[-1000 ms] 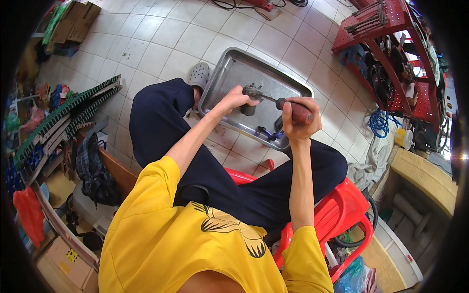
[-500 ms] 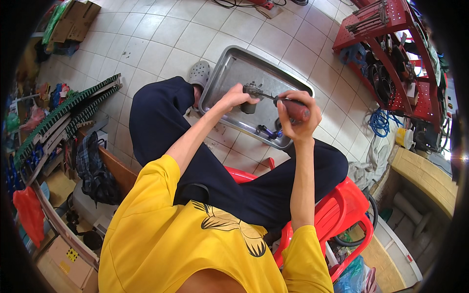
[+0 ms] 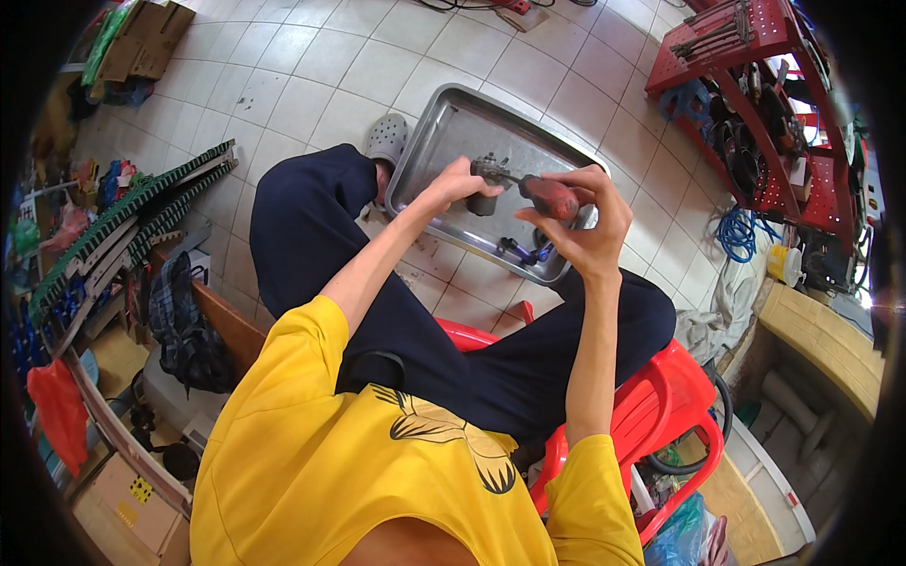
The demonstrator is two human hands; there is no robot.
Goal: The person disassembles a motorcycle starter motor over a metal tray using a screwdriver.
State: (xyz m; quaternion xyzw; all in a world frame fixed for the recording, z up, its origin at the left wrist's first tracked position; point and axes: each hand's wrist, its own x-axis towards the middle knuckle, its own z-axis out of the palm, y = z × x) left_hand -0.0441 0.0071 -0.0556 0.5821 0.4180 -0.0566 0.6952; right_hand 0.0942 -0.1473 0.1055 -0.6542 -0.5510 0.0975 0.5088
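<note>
So, this looks like screwdriver work on a small metal part [image 3: 482, 203], which sits a bit above the middle of the frame, over the tray [image 3: 442, 132]. Left hand [image 3: 457, 185] is clamped on the part's left side; can't tell whether the part rests on the tray bottom or hangs just over it. Right hand [image 3: 600, 224] has thumb and fingers around the red handle of the screwdriver [image 3: 551, 200], pretty loosely by the look of it, palm open behind. The shaft runs left to the part, but the tip's too small to make out. My guess is the step in hand is turning a screw, no idea whether in or out. Next move, I'd reckon, calls for a firmer hold on the handle, some push along the shaft and a left hand that stops the part twisting. As for containers, the tray is a shallow metal one lying slantwise on the floor [image 3: 359, 57], upper middle of the frame, with a small blue thing [image 3: 511, 248] near its lower edge and something dark beside that I can't identify. Upper right there's a red rack [image 3: 694, 74] with long metal tools [image 3: 714, 36] on top and a jumble below; upper left a cardboard box [image 3: 151, 42], contents not visible.
</note>
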